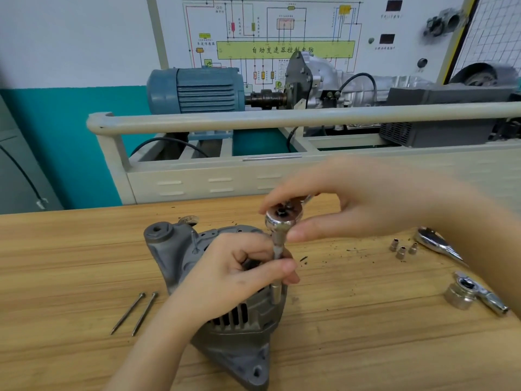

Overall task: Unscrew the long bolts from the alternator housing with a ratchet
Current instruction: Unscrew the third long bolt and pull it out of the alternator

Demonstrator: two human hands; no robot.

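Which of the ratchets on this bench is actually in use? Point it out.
The ratchet standing upright on the alternator housing, gripped by the right hand. The other two ratchets lie flat on the table, untouched.

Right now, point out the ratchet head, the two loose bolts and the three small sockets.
ratchet head [283, 220]: head view, on its chrome rim.
two loose bolts [128, 313]: head view, mid-shaft of the left bolt.
three small sockets [401, 252]: head view, on the middle socket.

Left hand [239, 273]: forearm enters from lower left, fingers curled, thumb and forefinger pinching a slender upright shaft. Right hand [349, 204]: enters from right, blurred, fingertips pinching the tool head above.
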